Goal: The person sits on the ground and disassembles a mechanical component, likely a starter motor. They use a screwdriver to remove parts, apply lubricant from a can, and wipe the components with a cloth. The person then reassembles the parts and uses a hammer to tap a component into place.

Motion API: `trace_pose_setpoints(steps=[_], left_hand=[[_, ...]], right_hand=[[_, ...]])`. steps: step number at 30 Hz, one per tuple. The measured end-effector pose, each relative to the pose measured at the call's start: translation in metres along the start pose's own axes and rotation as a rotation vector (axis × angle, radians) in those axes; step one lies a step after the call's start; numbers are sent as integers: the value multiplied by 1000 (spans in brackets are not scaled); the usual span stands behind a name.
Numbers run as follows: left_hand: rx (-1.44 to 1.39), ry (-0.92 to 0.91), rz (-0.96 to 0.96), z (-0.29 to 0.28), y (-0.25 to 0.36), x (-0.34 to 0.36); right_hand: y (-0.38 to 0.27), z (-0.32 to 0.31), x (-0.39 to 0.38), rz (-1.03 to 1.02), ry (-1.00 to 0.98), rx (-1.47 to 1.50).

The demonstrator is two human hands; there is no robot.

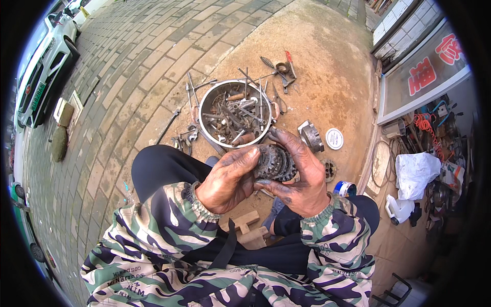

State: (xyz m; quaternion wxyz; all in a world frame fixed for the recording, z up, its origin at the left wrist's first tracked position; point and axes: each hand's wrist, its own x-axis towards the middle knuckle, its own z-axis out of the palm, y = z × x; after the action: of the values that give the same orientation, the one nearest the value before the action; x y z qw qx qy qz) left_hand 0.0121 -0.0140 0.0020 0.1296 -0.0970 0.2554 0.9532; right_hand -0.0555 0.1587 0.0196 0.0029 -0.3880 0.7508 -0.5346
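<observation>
While we look down through the head camera, we see both hands raised between the bent knees, holding a dark, greasy gear [275, 162] just in front of the near rim of a round metal basin [203, 102]. The left hand [227, 179] has its grip closed against the gear's left side, thumb near the top edge. The right hand [303, 179] has its grip curved around the right side, partly open to the gear's width, with digits reaching above and below it. We can make out rows of teeth on the gear with a groove between them. Both hands look smeared with grease, and camouflage sleeves [169, 220] end at the wrists.

Beyond the gear, we see the basin on the ground, filled with a jumble of metal tools [235, 115]. A long wrench [169, 125] lies to its left, and a tool with a red handle [290, 59] lies past it to the right. Right of the basin we find a metal housing [310, 136], a round white lid [334, 138] and, nearer us, a ring with holes [330, 170] and a blue tin [345, 189]. Wood blocks [247, 223] lie between the feet. Farther right, a white jug [400, 209] stands near a white plastic bag [418, 174]; at far left, we see a white car [46, 71] on the paving [128, 87].
</observation>
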Motion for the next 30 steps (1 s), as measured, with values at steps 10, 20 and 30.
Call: trace_pose_setpoints(steps=[10,20,30], left_hand=[[-178,25,-54,-4,6,5],[-203,-2,-46,-11,0,8],[-37,-47,-20,-4,1,5]], right_hand=[[5,-3,-4,56,-38,40],[3,-3,-3,64,7,65],[2,0,-1,14,33,4]])
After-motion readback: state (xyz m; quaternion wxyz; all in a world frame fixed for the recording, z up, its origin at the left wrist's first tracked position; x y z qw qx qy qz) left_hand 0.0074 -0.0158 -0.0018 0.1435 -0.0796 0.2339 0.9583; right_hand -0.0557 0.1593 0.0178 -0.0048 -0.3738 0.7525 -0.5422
